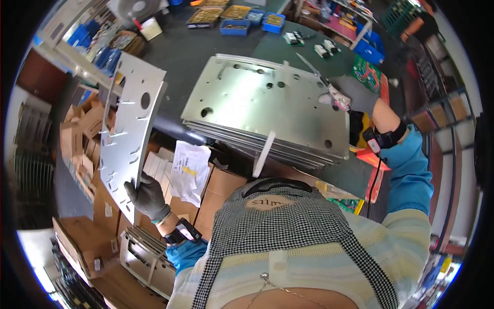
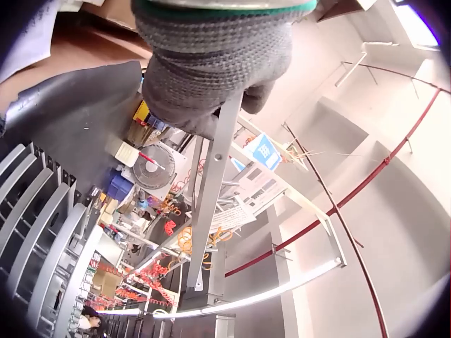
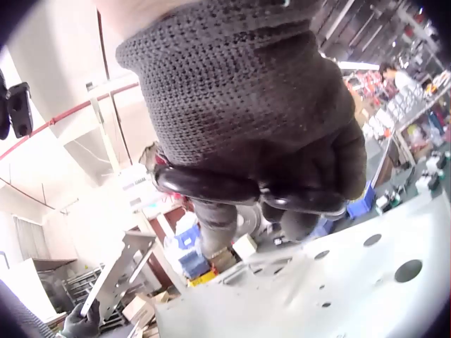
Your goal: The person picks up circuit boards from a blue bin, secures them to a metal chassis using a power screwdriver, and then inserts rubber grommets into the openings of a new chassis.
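My gloved left hand (image 1: 147, 197) grips the lower end of a silvery sheet-metal panel (image 1: 119, 139) with holes and slots, held upright at the left. The left wrist view shows this panel edge-on (image 2: 211, 190), thumb and fingers on either side. My gloved right hand (image 1: 355, 92) is over the right end of a stack of similar metal panels (image 1: 257, 98) on the table. Its fingers curl round a hand tool with a long, thin, pointed metal end (image 1: 309, 64); a glossy black handle (image 3: 208, 184) crosses the fingers in the right wrist view. I cannot tell the tool's exact kind.
Blue bins (image 1: 234, 27) of small parts stand at the back of the dark table. Green circuit boards (image 1: 366, 72) lie beyond my right hand. Cardboard boxes (image 1: 221, 193) and a paper sheet (image 1: 189, 170) are below the stack. Another person (image 1: 424, 23) stands far right.
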Tool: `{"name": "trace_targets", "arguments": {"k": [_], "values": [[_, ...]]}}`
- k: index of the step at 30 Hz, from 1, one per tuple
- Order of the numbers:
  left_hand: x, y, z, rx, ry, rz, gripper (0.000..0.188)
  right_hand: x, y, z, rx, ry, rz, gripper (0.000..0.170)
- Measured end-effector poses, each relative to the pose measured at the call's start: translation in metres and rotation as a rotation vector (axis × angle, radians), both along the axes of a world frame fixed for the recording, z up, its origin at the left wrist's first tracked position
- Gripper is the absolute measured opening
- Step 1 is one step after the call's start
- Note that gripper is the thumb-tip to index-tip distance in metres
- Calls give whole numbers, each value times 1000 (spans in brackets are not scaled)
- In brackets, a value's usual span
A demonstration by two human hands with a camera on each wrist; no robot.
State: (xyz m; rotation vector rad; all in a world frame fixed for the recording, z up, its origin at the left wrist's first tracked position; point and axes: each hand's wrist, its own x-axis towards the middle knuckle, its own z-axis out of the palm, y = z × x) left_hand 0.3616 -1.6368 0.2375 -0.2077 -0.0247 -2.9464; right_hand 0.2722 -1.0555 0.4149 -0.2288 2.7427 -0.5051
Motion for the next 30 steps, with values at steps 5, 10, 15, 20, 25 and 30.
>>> {"name": "trace_targets", "arguments": {"k": [5,10,15,20,25,30], "values": [[-23,15,8,-41,35,-55,48,100,50,23,239,225,-59,38],[-52,52,37,25,91,-227,44,217,86,-21,115,-19,-271,29],[-80,83,44,-140,61,-215,42,253,96,-115,-87,-91,-595,29],[-83,142,74,-269,39,-265,38,220,99,-159,-373,-337,-912,24],[-73,205,81,-318,40,-389,34,226,75,-118,-517,151,-526,45],[-60,263,95,-487,43,-534,35,183,20,-60,-1737,148,-511,71]]}}
